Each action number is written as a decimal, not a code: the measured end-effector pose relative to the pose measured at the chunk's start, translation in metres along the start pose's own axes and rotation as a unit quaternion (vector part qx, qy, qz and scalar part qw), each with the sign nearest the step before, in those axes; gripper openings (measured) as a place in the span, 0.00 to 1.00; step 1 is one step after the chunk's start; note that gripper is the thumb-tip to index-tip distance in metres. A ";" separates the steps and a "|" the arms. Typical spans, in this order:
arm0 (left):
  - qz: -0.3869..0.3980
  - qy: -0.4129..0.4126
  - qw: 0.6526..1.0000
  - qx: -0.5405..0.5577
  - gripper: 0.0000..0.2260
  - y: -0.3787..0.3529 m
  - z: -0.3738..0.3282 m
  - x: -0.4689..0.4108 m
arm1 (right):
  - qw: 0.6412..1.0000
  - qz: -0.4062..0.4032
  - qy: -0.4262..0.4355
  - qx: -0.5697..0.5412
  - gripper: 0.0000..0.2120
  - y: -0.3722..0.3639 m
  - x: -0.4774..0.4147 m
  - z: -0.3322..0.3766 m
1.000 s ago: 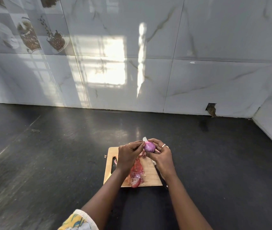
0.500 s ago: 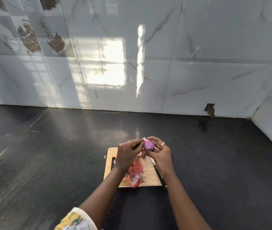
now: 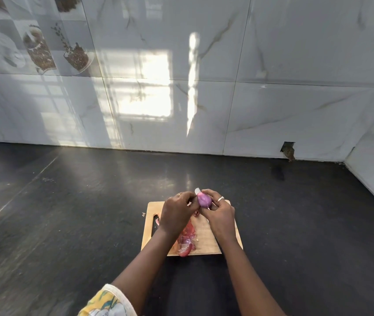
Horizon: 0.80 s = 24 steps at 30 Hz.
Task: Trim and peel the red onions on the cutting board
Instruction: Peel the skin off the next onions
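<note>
- Nearest me on the pale wooden cutting board (image 3: 206,233) lies a heap of red onion skins (image 3: 187,240).
- Above the board's far edge, my right hand (image 3: 220,213) grips the peeled purple onion (image 3: 203,200).
- My left hand (image 3: 176,212) pinches at the onion's left side.

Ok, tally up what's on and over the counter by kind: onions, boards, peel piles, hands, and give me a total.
Peeled purple onion, held between both hands: 1
Wooden cutting board: 1
Pile of red onion skins on the board: 1
Hands: 2, left hand and right hand
Total: 5
A pale tip behind the onion may be a knife; too hidden to count.
</note>
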<state>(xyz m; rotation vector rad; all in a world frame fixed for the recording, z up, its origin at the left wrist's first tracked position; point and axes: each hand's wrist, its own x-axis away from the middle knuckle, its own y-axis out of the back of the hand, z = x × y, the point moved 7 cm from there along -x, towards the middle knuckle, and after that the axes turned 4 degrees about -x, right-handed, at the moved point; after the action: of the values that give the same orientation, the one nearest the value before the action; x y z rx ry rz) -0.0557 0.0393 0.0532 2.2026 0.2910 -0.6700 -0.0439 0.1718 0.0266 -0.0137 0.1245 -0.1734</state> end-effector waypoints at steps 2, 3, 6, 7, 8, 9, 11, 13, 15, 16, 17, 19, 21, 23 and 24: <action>-0.004 0.022 1.000 0.003 0.08 -0.002 0.000 0.002 | 1.000 -0.006 -0.001 -0.006 0.18 -0.001 0.001 0.002; -0.009 0.035 0.999 0.008 0.09 -0.002 0.000 0.003 | 1.000 -0.010 -0.002 -0.011 0.18 -0.001 0.001 0.002; -0.043 0.069 0.997 0.014 0.10 -0.001 -0.002 0.006 | 0.998 -0.020 -0.025 -0.045 0.19 -0.003 0.001 -0.003; -0.049 0.075 0.996 0.013 0.10 0.000 -0.002 0.007 | 0.997 -0.018 -0.038 -0.071 0.20 -0.004 0.001 -0.006; -0.049 0.079 0.996 0.013 0.09 0.000 -0.002 0.008 | 0.994 -0.018 -0.051 -0.095 0.21 -0.005 0.001 -0.009; -0.047 0.080 0.996 0.015 0.09 -0.001 -0.002 0.008 | 0.991 -0.019 -0.063 -0.117 0.21 -0.005 0.002 -0.011; -0.049 0.086 0.995 0.021 0.09 -0.001 -0.001 0.008 | 0.983 -0.023 -0.080 -0.161 0.21 -0.006 0.002 -0.014; -0.059 0.082 0.995 0.024 0.10 0.001 -0.003 0.008 | 0.975 -0.024 -0.095 -0.200 0.21 -0.008 0.002 -0.017; -0.070 0.075 0.994 0.025 0.10 0.003 -0.005 0.008 | 0.964 -0.022 -0.112 -0.240 0.20 -0.011 0.002 -0.019; -0.070 0.071 0.995 0.025 0.09 0.003 -0.006 0.008 | 0.959 -0.021 -0.120 -0.257 0.20 -0.013 0.003 -0.021; -0.071 0.069 0.995 0.025 0.09 0.004 -0.006 0.008 | 0.954 -0.019 -0.129 -0.272 0.19 -0.014 0.003 -0.022; -0.074 0.069 0.995 0.026 0.08 0.004 -0.004 0.009 | 0.942 -0.019 -0.143 -0.302 0.19 -0.016 0.004 -0.022; -0.076 0.057 0.995 0.031 0.09 0.006 -0.005 0.010 | 0.926 -0.026 -0.154 -0.344 0.17 -0.015 0.004 -0.022; -0.081 0.045 0.995 0.031 0.10 0.008 -0.007 0.011 | 0.922 -0.023 -0.154 -0.355 0.17 -0.013 0.003 -0.020; -0.081 0.054 0.994 0.040 0.10 0.010 -0.006 0.011 | 0.923 -0.016 -0.152 -0.352 0.18 -0.012 0.003 -0.019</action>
<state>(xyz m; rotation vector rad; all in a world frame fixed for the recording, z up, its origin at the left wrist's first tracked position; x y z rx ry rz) -0.0401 0.0375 0.0565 2.3133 0.5125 -0.6604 -0.0455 0.1595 0.0078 -0.7607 -0.1299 -0.1498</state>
